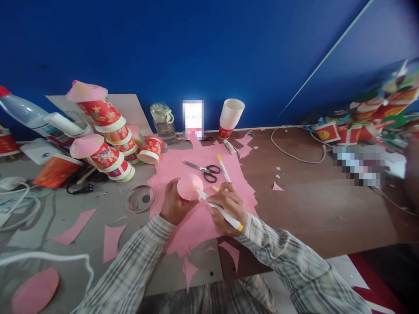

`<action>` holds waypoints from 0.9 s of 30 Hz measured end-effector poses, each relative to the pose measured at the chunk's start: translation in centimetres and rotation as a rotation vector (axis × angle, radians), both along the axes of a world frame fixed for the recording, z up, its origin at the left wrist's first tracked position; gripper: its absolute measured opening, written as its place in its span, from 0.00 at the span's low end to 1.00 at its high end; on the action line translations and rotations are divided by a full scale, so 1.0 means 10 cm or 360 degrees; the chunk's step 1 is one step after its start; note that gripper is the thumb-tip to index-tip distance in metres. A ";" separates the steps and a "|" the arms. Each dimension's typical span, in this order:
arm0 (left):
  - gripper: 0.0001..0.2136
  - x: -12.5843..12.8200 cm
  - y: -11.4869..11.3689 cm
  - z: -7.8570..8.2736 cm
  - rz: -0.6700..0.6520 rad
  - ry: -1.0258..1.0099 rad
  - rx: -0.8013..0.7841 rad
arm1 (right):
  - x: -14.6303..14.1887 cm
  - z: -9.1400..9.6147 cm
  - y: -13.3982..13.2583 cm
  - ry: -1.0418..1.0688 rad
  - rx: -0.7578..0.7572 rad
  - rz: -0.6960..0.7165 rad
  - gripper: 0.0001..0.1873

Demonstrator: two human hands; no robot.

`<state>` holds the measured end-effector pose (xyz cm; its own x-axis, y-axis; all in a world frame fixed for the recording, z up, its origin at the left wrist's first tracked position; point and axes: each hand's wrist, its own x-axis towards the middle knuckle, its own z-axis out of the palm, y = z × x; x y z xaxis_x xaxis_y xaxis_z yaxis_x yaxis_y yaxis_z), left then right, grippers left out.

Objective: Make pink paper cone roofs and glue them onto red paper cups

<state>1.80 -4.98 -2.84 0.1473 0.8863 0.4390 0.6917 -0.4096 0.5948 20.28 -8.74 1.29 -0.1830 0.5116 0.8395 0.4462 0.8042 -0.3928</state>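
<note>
My left hand (176, 203) is closed around a red paper cup topped with a pink paper cone (190, 186); most of the cup is hidden by my fingers and the cone. In my right hand (229, 207) is a white marker with a yellow end (231, 218), its tip at the cone's right side. Whether the tip touches the paper I cannot tell. Beneath both hands lie pink paper sheets (183, 222). Just beyond them rest black-handled scissors (204, 169), partly spread. Another white and yellow marker (223, 168) lies right of the scissors.
Decorated red cup towers (101, 114) stand at the left, near a water jug (163, 124). Stacked paper cups (231, 114) stand by the blue wall. A coiled cable (140, 199) lies left of my left hand. Pink scraps (113, 241) are scattered about. More cup crafts (355, 131) are at the right.
</note>
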 end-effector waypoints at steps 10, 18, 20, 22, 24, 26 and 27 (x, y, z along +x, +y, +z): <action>0.32 0.01 0.00 0.02 -0.0034 -0.0022 0.0005 | 0.01 0.01 0.00 -0.0006 -0.0029 0.0017 0.14; 0.33 -0.01 0.01 -0.01 -0.0031 0.0019 0.0018 | 0.01 0.02 -0.01 -0.0021 -0.0027 0.0031 0.14; 0.33 -0.01 0.00 -0.01 -0.0036 0.0013 0.0054 | 0.01 0.03 -0.01 -0.0016 -0.0031 0.0030 0.14; 0.32 -0.01 0.00 0.00 -0.0046 0.0011 0.0078 | 0.01 0.04 -0.02 -0.0009 -0.0027 0.0028 0.13; 0.31 -0.01 0.00 0.00 -0.0050 0.0018 0.0085 | 0.00 0.05 -0.02 -0.0009 -0.0016 0.0025 0.13; 0.31 -0.01 0.00 0.01 -0.0052 0.0028 0.0076 | 0.00 0.05 -0.02 -0.0018 -0.0013 0.0022 0.13; 0.31 -0.01 0.00 0.01 -0.0051 0.0030 0.0070 | 0.00 0.05 -0.02 -0.0022 -0.0014 0.0020 0.13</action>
<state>1.70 -4.96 -2.76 0.1837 0.8610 0.4742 0.6888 -0.4569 0.5629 20.31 -8.92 1.74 -0.2010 0.5165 0.8324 0.4418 0.8062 -0.3936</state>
